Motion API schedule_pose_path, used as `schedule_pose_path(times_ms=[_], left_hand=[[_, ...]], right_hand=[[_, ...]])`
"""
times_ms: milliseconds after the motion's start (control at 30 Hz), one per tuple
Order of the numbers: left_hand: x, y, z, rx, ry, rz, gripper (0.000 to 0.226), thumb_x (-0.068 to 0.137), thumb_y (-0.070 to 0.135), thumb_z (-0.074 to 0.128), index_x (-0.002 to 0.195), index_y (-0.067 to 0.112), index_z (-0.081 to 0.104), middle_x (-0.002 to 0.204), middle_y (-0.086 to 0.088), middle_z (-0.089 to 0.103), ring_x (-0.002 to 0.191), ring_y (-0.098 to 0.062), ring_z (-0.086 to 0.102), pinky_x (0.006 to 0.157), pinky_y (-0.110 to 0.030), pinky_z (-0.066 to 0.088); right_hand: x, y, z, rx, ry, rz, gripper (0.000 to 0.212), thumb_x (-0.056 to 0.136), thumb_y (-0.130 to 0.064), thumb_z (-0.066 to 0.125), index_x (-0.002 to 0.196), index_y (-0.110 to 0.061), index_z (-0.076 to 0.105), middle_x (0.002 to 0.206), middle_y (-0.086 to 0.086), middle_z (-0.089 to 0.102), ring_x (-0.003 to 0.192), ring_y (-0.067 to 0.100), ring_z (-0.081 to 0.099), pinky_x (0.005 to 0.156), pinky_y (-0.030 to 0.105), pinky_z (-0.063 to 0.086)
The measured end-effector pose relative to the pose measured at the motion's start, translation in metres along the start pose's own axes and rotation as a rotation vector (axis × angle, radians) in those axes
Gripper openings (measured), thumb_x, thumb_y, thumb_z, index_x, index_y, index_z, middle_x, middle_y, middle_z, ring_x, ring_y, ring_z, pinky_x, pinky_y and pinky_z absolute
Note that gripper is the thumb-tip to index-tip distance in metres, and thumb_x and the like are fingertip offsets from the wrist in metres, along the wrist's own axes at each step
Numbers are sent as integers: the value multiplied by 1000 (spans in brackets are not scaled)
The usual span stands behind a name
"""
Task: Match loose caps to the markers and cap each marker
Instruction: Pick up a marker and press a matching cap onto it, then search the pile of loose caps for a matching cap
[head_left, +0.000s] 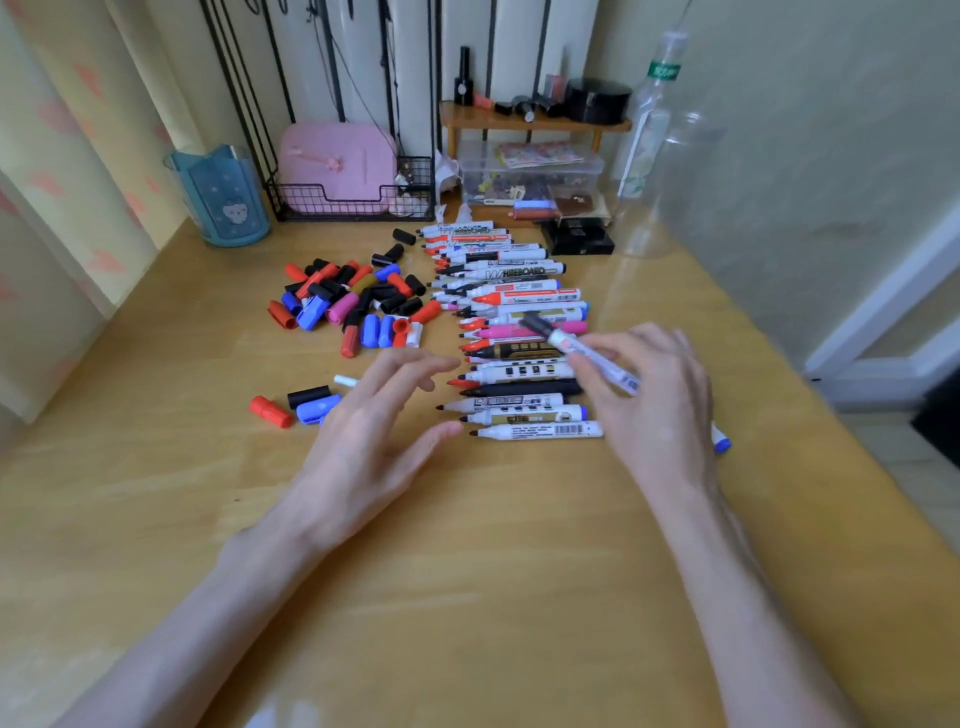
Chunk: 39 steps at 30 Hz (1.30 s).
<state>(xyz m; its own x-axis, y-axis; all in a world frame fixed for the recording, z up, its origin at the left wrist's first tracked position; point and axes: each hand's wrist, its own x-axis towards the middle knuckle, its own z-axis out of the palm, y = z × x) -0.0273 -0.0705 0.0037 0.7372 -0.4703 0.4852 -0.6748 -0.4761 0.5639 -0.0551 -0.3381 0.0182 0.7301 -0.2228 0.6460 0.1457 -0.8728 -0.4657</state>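
Our right grip is closed on a white marker, fingertips pinching its barrel just above the row of markers that lies on the surface. The marker's long axis runs on a diagonal, its dark end pointing away and to the left, toward the pile of loose caps. Blur keeps us from telling whether that end is a bare nib or a cap. Our left grip hovers with fingers spread and holds nothing. It sits between the row and the caps, with a black cap, a blue cap and a red cap just to its left. We judge the left grip the nearer one to fetch a cap and push it on along that axis.
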Motion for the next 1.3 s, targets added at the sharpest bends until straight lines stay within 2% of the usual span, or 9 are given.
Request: schedule_pose_path(times_ms=[100,233,367,467,567,767,900,1167,1300], left_hand=[[10,9,17,-5,-50,24,43,98,40,69,137,25,59,131,14,53,117,-3,57,95,-24,48],[20,8,30,-4,-29,17,35,99,38,69,131,26,63,130,15,56,119,-3,58,96,-27,50],[15,3,29,13,-7,10,30,99,33,68,127,22,66,125,12,59,114,-5,60,90,-26,50],[11,0,26,6,-6,0,27,102,36,66,125,23,68,122,12,60,111,-7,61,87,-29,52],[9,-1,25,-1,-7,-15,29,101,38,61,125,25,68,121,14,59,112,-8,61,87,-31,52],[7,-1,22,2,-1,-22,23,104,33,62,124,24,68,121,13,60,110,-10,62,87,-31,51],[5,-3,18,12,10,-31,23,105,33,61,125,24,68,120,13,60,109,-10,62,87,-28,50],[3,-6,12,30,12,-43,22,102,24,62,123,25,68,121,10,61,109,-12,61,84,-26,48],[3,-7,6,34,27,-54,23,102,20,63,125,24,68,118,11,61,107,-12,61,83,-23,47]], right_hand=[[4,22,-7,-115,-38,245,7,87,-31,80,91,-24,79,79,-2,65,80,32,61,73,42,49],[5,33,-6,-135,-55,412,10,80,-32,82,88,-26,79,82,-4,74,84,31,68,74,40,53],[3,44,-3,-240,-103,473,19,75,-36,84,91,-29,78,97,3,72,100,34,61,85,40,49],[3,48,-4,-294,-193,518,33,80,-39,83,111,-32,74,116,7,62,112,34,55,94,41,41],[3,50,-4,-272,-200,511,40,86,-41,80,124,-35,69,119,7,60,112,34,58,95,42,40],[3,51,-7,-275,-193,511,42,87,-20,74,126,-33,68,118,10,63,108,36,61,96,45,47],[5,55,-12,-266,-198,581,46,84,-17,75,126,-33,65,118,6,65,104,34,63,93,47,50],[4,49,-10,-329,-222,564,53,86,-29,76,136,-33,60,130,9,56,122,36,50,101,44,34],[5,40,-10,-190,-163,378,32,85,-30,75,116,-33,72,117,-2,60,115,27,52,94,33,34]])
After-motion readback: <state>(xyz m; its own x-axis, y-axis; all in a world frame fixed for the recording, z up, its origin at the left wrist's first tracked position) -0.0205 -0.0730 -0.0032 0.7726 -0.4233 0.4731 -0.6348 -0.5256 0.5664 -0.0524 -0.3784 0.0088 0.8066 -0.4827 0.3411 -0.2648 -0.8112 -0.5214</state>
